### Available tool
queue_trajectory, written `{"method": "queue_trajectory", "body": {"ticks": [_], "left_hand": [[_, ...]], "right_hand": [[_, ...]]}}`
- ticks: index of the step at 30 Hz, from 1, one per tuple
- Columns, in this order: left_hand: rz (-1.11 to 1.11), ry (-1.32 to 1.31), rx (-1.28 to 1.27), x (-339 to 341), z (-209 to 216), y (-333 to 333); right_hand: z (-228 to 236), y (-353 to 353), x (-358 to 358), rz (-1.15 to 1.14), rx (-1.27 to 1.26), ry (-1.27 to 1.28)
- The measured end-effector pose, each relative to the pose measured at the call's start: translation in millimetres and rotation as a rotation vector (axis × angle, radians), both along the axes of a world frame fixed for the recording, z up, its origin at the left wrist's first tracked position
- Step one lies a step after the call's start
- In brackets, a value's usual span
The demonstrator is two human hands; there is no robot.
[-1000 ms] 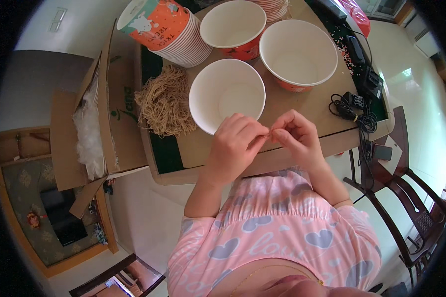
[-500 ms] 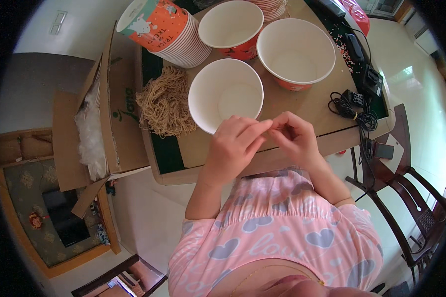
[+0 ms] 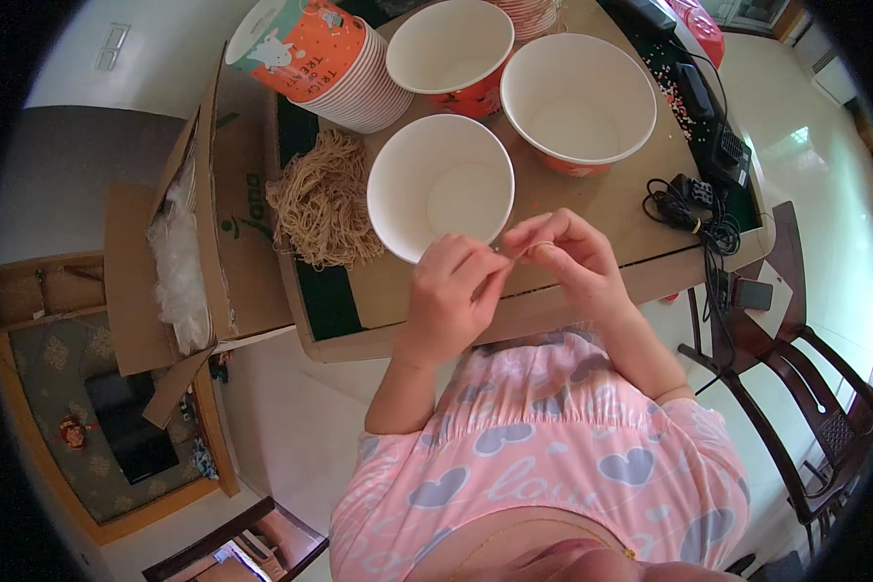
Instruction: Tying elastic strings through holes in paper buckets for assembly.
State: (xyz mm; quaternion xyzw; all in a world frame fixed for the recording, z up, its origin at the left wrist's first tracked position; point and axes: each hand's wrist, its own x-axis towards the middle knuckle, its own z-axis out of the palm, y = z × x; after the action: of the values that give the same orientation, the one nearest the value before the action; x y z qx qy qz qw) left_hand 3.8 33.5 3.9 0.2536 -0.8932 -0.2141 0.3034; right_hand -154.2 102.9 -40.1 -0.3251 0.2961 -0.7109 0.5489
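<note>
My left hand (image 3: pixel 450 293) and my right hand (image 3: pixel 574 260) meet at the table's near edge, fingertips pinched close together. A thin pale string (image 3: pixel 541 244) shows across my right thumb and runs toward the left fingertips, which are closed on it; most of it is hidden by the fingers. Just beyond my left hand stands an open white-lined paper bucket (image 3: pixel 435 184). Left of that bucket lies a tangled bundle of beige string (image 3: pixel 325 202). Two more paper buckets, one at the back (image 3: pixel 448 48) and one at the right (image 3: pixel 580 97), stand upright with orange outsides.
A nested stack of orange printed buckets (image 3: pixel 325 68) leans at the back left. Beside the table is an open cardboard box (image 3: pixel 242 213) with clear plastic in it. Black cables (image 3: pixel 713 228) and adapters line the right edge, near scattered tiny beads (image 3: pixel 677 107). A dark chair (image 3: pixel 795 388) stands right.
My fingertips have shifted slightly left, and the right fingers have turned, so a bit of pale string shows over the thumb. The buckets and the string bundle stay in place.
</note>
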Motion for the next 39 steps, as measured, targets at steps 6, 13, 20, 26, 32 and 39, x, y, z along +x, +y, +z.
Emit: {"method": "queue_trajectory", "body": {"ticks": [6,13,20,26,32,39], "left_hand": [[-0.005,0.037,0.100,-3,2,5],[0.095,0.096,0.354,-6,12,8],[0.108,0.002,0.211,-5,7,8],[0.160,0.047,0.359,-7,10,10],[0.126,-0.016,0.282,-5,13,9],[0.156,0.006,0.369,-6,13,11]], "right_hand": [[-10,3,-2,0.102,0.025,-0.029],[-9,7,6,-0.015,0.091,0.298],[-1,7,4,-0.096,0.084,0.604],[-1,8,2,-0.095,0.064,0.643],[-1,9,-1,-0.066,0.068,0.694],[2,0,17,-0.326,-0.089,0.736]]}}
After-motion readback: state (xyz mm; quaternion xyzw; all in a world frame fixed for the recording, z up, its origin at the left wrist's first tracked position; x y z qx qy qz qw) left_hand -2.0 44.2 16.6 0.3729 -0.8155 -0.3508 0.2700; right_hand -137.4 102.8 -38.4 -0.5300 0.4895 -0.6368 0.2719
